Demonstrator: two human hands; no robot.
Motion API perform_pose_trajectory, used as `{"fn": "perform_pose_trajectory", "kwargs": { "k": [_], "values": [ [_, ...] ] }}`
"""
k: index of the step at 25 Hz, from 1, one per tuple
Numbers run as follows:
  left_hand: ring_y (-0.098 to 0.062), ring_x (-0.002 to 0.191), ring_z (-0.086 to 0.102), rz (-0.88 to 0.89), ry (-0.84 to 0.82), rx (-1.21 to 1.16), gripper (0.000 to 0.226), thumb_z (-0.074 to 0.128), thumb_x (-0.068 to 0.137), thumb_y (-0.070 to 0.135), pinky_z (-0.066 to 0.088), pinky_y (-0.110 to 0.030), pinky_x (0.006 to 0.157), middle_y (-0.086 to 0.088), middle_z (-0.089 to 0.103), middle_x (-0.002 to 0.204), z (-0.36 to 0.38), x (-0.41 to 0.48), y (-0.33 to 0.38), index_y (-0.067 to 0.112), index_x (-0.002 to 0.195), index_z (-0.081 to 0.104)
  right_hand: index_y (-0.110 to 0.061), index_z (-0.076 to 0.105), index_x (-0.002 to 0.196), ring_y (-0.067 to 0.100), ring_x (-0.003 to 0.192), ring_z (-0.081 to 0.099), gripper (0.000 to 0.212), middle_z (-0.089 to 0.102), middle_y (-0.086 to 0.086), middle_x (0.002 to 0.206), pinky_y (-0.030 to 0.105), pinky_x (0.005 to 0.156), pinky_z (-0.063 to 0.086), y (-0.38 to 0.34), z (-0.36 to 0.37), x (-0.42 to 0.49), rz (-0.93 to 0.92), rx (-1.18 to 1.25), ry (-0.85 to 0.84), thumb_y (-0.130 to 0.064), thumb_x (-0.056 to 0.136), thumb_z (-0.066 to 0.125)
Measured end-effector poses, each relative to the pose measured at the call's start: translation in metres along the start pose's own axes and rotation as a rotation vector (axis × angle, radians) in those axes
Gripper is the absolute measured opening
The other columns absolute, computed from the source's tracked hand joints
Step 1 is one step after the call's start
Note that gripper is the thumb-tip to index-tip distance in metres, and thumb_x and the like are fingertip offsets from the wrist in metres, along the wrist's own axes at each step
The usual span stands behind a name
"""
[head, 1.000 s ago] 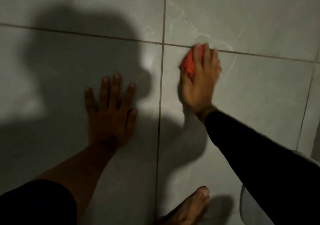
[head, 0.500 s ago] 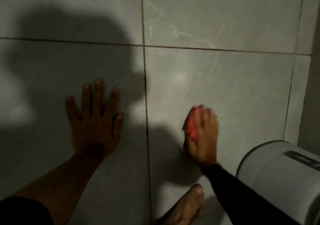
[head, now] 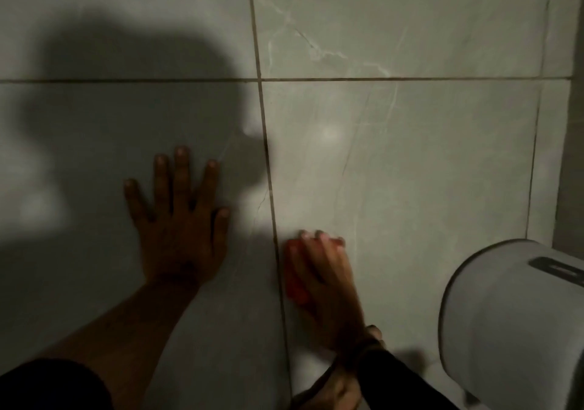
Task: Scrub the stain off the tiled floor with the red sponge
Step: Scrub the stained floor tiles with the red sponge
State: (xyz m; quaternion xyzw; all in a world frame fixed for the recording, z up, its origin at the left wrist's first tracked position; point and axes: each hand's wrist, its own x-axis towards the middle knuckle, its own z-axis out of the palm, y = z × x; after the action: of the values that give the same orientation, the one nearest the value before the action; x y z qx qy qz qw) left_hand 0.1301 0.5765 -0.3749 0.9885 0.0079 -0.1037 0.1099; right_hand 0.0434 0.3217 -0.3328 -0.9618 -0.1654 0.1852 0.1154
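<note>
My right hand (head: 328,280) presses the red sponge (head: 294,278) flat on the grey tiled floor (head: 426,163), just right of a vertical grout line. Only the sponge's left side shows under my fingers and palm. My left hand (head: 180,223) lies flat on the neighbouring tile to the left, fingers spread, holding nothing. That hand sits in my own dark shadow. I cannot make out a distinct stain on the tiles; pale marble-like veins run across the far tile.
A white rounded container (head: 512,318) with a dark slot on top lies at the right edge, close to my right arm. A bare foot (head: 335,390) rests on the floor under my right wrist. A wall base (head: 572,157) rises at far right.
My right hand has dragged the sponge from the far grout line back towards me along the tile. The left hand has stayed planted. The white container has come into view at right.
</note>
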Motion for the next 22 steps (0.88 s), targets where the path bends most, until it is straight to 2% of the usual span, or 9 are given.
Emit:
{"fn": "perform_pose_trajectory", "kwargs": {
  "k": [2, 6, 9, 13, 15, 17, 18, 20, 22],
  "values": [
    [-0.04, 0.168, 0.003, 0.009, -0.009, 0.011, 0.076, 0.033, 0.103, 0.051, 0.002, -0.074, 0.128, -0.013, 0.002, 0.182, 0.001, 0.001, 0.0, 0.032, 0.172, 0.009, -0.009, 0.036, 0.164, 0.055, 0.158, 0.03, 0.062, 0.033, 0.018, 0.173, 0.061, 0.134, 0.014, 0.054, -0.015, -0.003, 0.207, -0.029, 0.024, -0.042, 0.112, 0.026],
    [-0.039, 0.168, 0.004, 0.011, 0.028, 0.018, 0.075, 0.031, 0.104, 0.052, 0.0, -0.073, 0.127, -0.011, 0.001, 0.183, 0.006, 0.0, 0.0, 0.033, 0.172, 0.007, -0.002, 0.036, 0.164, 0.053, 0.162, 0.019, 0.078, 0.03, 0.025, 0.173, 0.066, 0.13, 0.019, 0.129, -0.071, 0.13, 0.557, 0.107, 0.327, -0.034, 0.094, 0.051],
    [-0.038, 0.168, 0.004, 0.026, 0.023, 0.047, 0.075, 0.029, 0.104, 0.054, 0.001, -0.072, 0.128, -0.01, 0.002, 0.183, 0.005, 0.002, -0.002, 0.036, 0.172, 0.005, -0.009, 0.041, 0.163, 0.05, 0.161, 0.025, 0.079, 0.037, 0.02, 0.172, 0.062, 0.131, 0.021, 0.108, -0.089, 0.217, 0.461, 0.15, 0.449, -0.034, 0.09, 0.06],
    [-0.043, 0.167, 0.013, -0.002, -0.045, 0.078, 0.071, 0.038, 0.105, 0.049, 0.009, -0.072, 0.128, -0.017, 0.012, 0.181, -0.022, -0.001, 0.008, 0.03, 0.171, 0.022, -0.014, 0.035, 0.165, 0.046, 0.163, 0.02, 0.08, 0.032, 0.016, 0.175, 0.065, 0.131, 0.012, 0.003, -0.059, 0.176, 0.339, 0.216, 0.262, -0.025, 0.091, 0.064],
    [-0.048, 0.164, 0.019, 0.017, -0.194, 0.097, 0.071, 0.04, 0.104, 0.048, 0.015, -0.071, 0.125, -0.021, 0.016, 0.179, -0.054, 0.005, 0.016, 0.025, 0.17, 0.028, -0.016, 0.042, 0.162, 0.034, 0.16, 0.029, 0.074, 0.04, 0.013, 0.17, 0.06, 0.132, 0.014, -0.038, -0.063, 0.12, 0.418, 0.525, 0.148, -0.019, 0.09, 0.062],
    [-0.045, 0.162, 0.026, -0.018, -0.455, 0.05, 0.067, 0.036, 0.105, 0.05, 0.019, -0.067, 0.126, -0.018, 0.021, 0.179, -0.098, 0.017, 0.028, 0.025, 0.167, 0.033, -0.016, 0.054, 0.154, 0.0, 0.139, 0.053, 0.061, 0.058, 0.009, 0.155, 0.037, 0.129, 0.037, -0.06, -0.092, 0.068, 0.631, 1.052, 0.086, -0.018, 0.094, 0.059],
    [-0.041, 0.161, 0.031, -0.033, -0.612, -0.018, 0.063, 0.032, 0.108, 0.051, 0.021, -0.062, 0.129, -0.015, 0.027, 0.177, -0.12, 0.025, 0.04, 0.025, 0.165, 0.038, -0.018, 0.059, 0.15, -0.004, 0.128, 0.061, 0.052, 0.064, 0.007, 0.148, 0.031, 0.12, 0.049, -0.066, -0.115, 0.042, 0.748, 1.283, 0.086, -0.018, 0.099, 0.061],
    [-0.032, 0.159, 0.038, -0.02, -0.925, -0.195, 0.057, 0.032, 0.112, 0.042, 0.022, -0.045, 0.133, -0.012, 0.04, 0.173, -0.164, 0.025, 0.079, 0.018, 0.16, 0.049, -0.024, 0.067, 0.138, 0.022, 0.132, 0.067, 0.034, 0.07, 0.01, 0.141, 0.047, 0.117, 0.054, -0.076, -0.157, -0.006, 0.953, 1.543, 0.14, -0.019, 0.104, 0.065],
    [-0.029, 0.155, 0.045, -0.058, -1.023, -0.411, 0.048, 0.039, 0.113, 0.029, 0.027, -0.035, 0.128, -0.012, 0.051, 0.165, -0.212, 0.002, 0.146, 0.011, 0.153, 0.057, -0.042, 0.069, 0.122, 0.041, 0.13, 0.065, 0.024, 0.07, 0.011, 0.132, 0.055, 0.114, 0.054, -0.074, -0.21, -0.058, 1.124, 1.552, 0.202, -0.043, 0.098, 0.07]
  ]
}}
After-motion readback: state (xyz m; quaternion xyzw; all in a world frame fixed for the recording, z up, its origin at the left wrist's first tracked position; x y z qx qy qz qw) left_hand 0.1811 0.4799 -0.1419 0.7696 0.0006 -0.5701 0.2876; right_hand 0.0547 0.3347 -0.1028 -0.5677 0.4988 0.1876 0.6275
